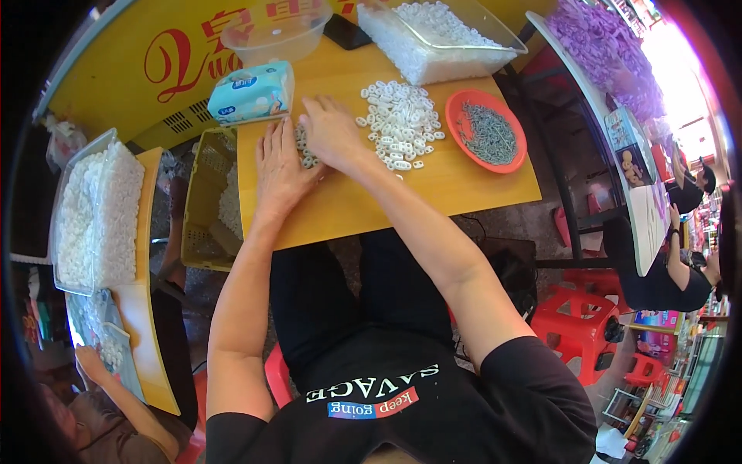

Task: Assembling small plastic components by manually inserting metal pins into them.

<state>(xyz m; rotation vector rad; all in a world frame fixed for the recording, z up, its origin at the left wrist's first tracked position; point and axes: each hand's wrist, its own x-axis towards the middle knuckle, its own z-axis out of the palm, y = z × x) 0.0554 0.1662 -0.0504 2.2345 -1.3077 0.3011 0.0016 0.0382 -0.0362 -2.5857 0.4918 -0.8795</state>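
Observation:
My left hand (279,164) lies flat on the yellow tabletop, its fingers stretched away from me. Beside it, my right hand (334,133) reaches across, palm down, fingers stretched out. A small group of white oval pieces (306,151), some looking dark in the middle, sits between the hands, partly hidden by them. Right of my right hand spreads a loose pile of small white oval plastic pieces with holes (400,120). Farther right, an orange-red plastic dish (516,155) holds many grey metal screws (488,133).
A blue tissue pack (253,93) stands just beyond my hands. Behind are a clear round tub (278,39), a dark phone (346,32) and a clear bin (479,58) of white pieces. A yellow crate (202,193) sits left; another person's hand (93,363) works at the left table.

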